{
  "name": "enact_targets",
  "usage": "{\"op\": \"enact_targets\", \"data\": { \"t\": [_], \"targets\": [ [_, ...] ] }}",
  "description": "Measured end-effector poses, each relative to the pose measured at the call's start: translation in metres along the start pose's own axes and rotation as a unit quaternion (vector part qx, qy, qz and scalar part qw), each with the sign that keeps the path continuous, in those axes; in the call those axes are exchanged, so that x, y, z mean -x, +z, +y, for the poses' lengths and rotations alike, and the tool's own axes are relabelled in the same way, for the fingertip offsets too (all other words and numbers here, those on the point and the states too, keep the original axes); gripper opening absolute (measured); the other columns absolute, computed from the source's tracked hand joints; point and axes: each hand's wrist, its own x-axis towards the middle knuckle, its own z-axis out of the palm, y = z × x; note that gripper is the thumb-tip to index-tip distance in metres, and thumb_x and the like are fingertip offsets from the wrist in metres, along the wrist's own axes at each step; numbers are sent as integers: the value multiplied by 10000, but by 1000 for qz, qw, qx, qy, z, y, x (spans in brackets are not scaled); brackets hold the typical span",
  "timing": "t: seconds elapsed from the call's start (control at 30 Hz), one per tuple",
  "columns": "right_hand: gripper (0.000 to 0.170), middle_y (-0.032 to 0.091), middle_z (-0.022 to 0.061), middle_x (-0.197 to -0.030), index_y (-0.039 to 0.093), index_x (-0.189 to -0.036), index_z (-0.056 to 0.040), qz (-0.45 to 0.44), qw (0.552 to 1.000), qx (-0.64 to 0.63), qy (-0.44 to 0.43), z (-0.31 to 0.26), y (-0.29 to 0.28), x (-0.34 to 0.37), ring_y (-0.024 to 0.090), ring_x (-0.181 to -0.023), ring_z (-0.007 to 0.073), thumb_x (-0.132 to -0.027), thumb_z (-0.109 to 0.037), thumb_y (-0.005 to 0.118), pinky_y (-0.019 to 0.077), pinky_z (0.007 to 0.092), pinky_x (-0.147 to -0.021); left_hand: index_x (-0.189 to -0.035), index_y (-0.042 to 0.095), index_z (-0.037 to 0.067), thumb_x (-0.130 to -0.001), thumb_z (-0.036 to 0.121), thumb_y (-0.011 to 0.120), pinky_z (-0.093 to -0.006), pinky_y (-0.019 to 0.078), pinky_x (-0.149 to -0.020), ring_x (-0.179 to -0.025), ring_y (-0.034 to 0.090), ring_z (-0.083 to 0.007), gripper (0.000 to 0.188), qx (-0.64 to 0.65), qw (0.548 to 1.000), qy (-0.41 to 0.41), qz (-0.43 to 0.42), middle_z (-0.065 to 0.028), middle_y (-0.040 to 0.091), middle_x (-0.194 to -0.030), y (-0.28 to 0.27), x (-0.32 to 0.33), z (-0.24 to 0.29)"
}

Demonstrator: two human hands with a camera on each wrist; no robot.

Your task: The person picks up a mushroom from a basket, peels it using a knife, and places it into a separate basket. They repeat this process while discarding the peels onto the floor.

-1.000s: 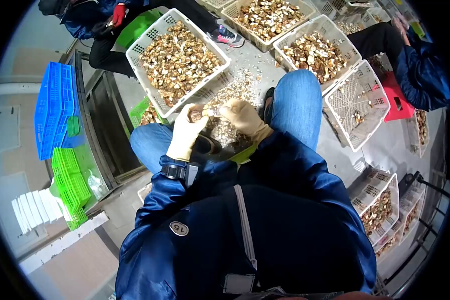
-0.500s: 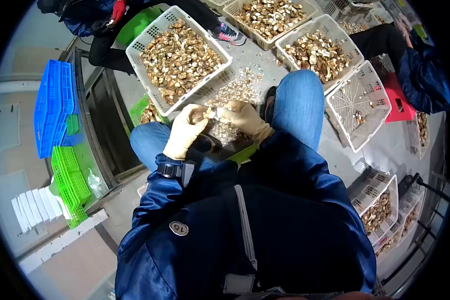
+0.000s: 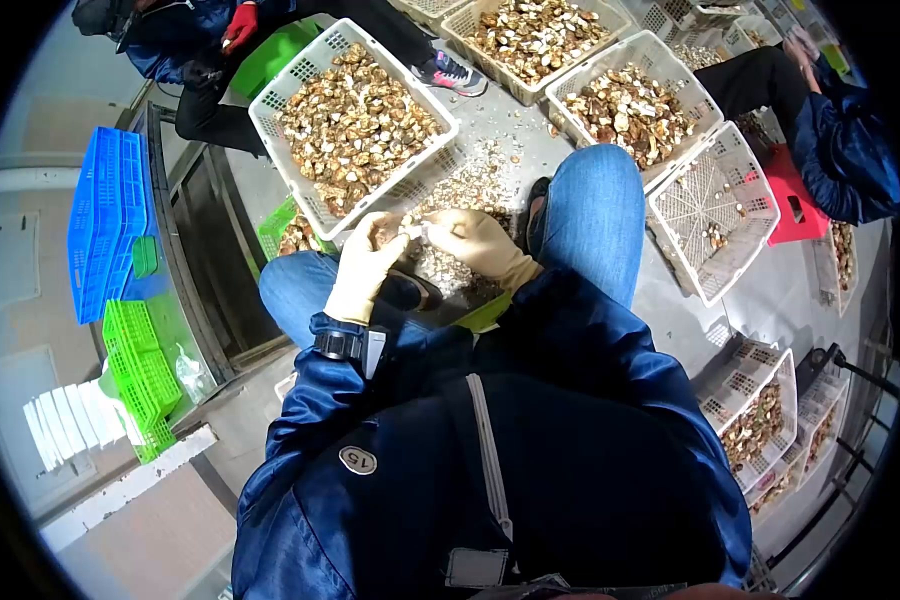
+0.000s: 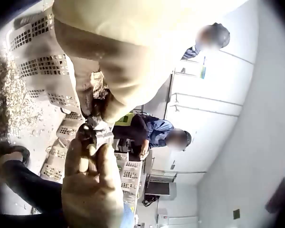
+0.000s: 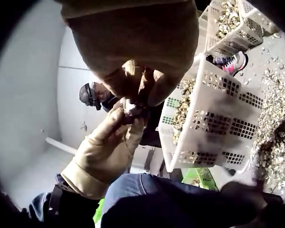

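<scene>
Both hands wear pale gloves and meet in front of the knees. My left hand (image 3: 368, 262) curls its fingers round a brown mushroom (image 5: 135, 113), mostly hidden by the gloves. My right hand (image 3: 478, 242) is close against it, thumb and fingers pinching a small shiny metal piece (image 4: 102, 137) at the mushroom. I cannot tell what kind of tool the metal piece is. Beyond the hands stands a white crate (image 3: 438, 142) heaped with brown mushrooms (image 3: 355, 120). Pale scraps (image 3: 470, 180) lie on the floor below the hands.
More white crates of mushrooms stand ahead, one crate (image 3: 712, 285) at right nearly bare-bottomed. A green basket (image 3: 275, 228) sits by the left knee. Blue crates (image 3: 110, 220) and green crates (image 3: 138, 360) are stacked at left. Other people sit at upper left and upper right.
The left hand has turned and closed further over the mushroom, so less of its cap shows. The right hand's fingers have shifted slightly against it.
</scene>
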Motion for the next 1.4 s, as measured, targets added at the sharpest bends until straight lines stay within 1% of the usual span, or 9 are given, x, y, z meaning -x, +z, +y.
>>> {"op": "enact_targets", "data": {
  "t": [0.2, 0.37, 0.5, 0.63, 0.73, 1.0, 1.13, 1.27, 1.4],
  "targets": [
    [215, 688, 83, -825, 693, -914, -20, -23, 997, 34, 65, 6, -10, -3, 616, -696, 154, -920, -232, 655, 497, 327, -631, -1314, 499, -14, -848, 26, 710, -286, 506, -932, -1083, 602, -151, 513, 4, 999, 46, -20, -96, 616, -1210, 7, 6, 19],
    [205, 621, 59, -709, 660, -822, -31, -7, 998, 43, -49, -1, 1, -3, 557, -643, 134, -929, -206, 647, 454, 310, -597, -1331, 497, 3, -848, 3, 678, -281, 504, -946, -1075, 609, -149, 516, -40, 998, 20, -54, -98, 612, -1215, 6, 7, 30],
    [217, 633, 61, -733, 666, -828, -25, -17, 997, -64, 43, 14, -7, -4, 571, -660, 133, -935, -214, 660, 458, 297, -625, -1327, 508, -2, -845, 31, 684, -293, 509, -934, -1064, 619, -152, 513, -33, 997, 39, -49, -114, 630, -1193, 4, 10, 37],
    [198, 678, 65, -800, 688, -886, -6, -69, 997, 21, -4, 14, -5, -5, 614, -736, 119, -938, -195, 660, 490, 278, -685, -1361, 480, -3, -843, 9, 667, -309, 489, -993, -1146, 597, -178, 551, -138, 984, 41, -101, -112, 609, -1255, 1, 7, 39],
    [160, 691, 45, -832, 691, -934, -1, -63, 990, -113, 52, 5, -10, -3, 627, -779, 118, -948, -155, 651, 499, 271, -722, -1369, 471, -16, -845, 20, 668, -317, 468, -1027, -1185, 582, -194, 561, 32, 994, 34, -96, -113, 586, -1305, 3, 12, 53],
    [186, 637, -19, -781, 688, -891, -12, -9, 998, -55, 28, 7, -7, -3, 564, -727, 69, -954, -186, 676, 449, 242, -642, -1431, 434, -20, -845, -20, 703, -296, 451, -1036, -1228, 540, -182, 645, 56, 995, 22, -77, -115, 515, -1411, -2, 2, 35],
    [166, 590, -31, -732, 687, -917, -26, 52, 975, 112, -187, 8, 0, -5, 501, -663, 55, -953, -188, 673, 405, 242, -585, -1377, 513, -2, -847, -33, 693, -272, 484, -982, -1132, 599, -143, 560, -21, 998, 8, -58, -87, 612, -1294, 3, 4, 44],
    [244, 703, 139, -983, 722, -991, -12, -25, 997, 37, 55, -9, -11, 0, 668, -836, 246, -895, -230, 670, 524, 334, -757, -1323, 574, 8, -854, -1, 688, -265, 509, -943, -1071, 638, -131, 483, -120, 989, 64, -55, -101, 679, -1181, 3, 7, 51],
    [252, 683, 122, -836, 710, -940, -5, 25, 982, 104, -155, 10, 2, -3, 638, -717, 204, -914, -247, 645, 518, 329, -681, -1348, 549, 8, -851, -31, 678, -270, 517, -934, -1079, 643, -137, 515, -150, 984, 60, -77, -93, 661, -1242, 2, 7, 40]
  ]
}}
